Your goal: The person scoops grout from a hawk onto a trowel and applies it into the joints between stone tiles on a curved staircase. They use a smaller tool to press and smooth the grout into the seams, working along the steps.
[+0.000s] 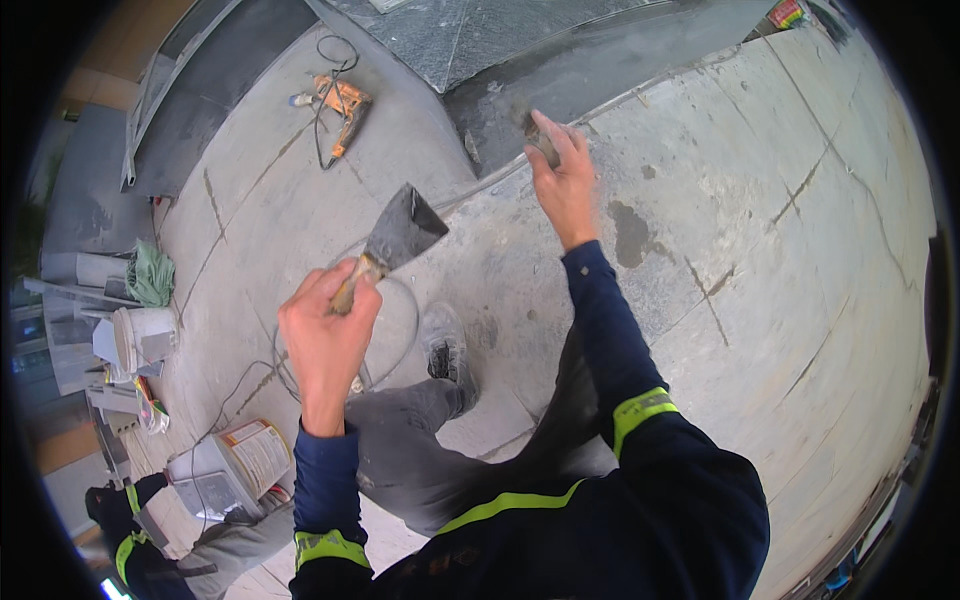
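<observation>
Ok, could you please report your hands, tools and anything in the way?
Left hand gripping wide scraper. Right hand holding small object, too blurred to name. Orange drill lying ahead-left, clear of both hands.

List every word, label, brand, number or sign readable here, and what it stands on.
No text can be read clearly.
Bucket label, lower left: print too small and blurred.
Red-and-green package, upper right: markings too blurred.
</observation>
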Action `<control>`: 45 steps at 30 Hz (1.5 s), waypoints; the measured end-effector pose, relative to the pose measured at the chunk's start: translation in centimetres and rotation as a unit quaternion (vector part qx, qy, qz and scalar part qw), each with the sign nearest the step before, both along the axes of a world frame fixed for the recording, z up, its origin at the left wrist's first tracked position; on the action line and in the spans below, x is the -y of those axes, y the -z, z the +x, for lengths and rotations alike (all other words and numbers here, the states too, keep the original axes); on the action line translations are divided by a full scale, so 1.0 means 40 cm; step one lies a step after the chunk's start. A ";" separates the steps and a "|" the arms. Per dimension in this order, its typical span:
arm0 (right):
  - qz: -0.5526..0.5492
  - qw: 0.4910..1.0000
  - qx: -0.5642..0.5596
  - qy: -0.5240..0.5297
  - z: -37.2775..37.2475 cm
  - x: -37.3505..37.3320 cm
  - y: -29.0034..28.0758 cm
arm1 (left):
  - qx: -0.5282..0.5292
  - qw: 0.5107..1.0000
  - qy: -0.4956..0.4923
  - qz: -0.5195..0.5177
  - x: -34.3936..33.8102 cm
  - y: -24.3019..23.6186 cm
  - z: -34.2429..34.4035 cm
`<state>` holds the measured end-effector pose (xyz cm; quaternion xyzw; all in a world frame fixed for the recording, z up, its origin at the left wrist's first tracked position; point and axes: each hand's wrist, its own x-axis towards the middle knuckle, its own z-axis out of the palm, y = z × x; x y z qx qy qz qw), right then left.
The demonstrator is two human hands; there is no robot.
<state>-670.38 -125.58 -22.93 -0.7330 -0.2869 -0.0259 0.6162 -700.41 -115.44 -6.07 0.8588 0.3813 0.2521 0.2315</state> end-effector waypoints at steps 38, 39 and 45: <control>0.058 0.996 -0.017 0.073 0.052 -0.225 0.101 | -0.033 0.996 0.006 -0.078 -0.010 0.021 -0.037; 0.054 0.996 -0.010 0.071 0.041 -0.229 0.099 | -0.036 0.997 0.006 -0.071 -0.012 0.021 -0.037; 0.061 0.996 -0.052 0.035 -0.015 -0.232 0.108 | -0.019 0.997 0.003 -0.077 -0.017 0.029 -0.043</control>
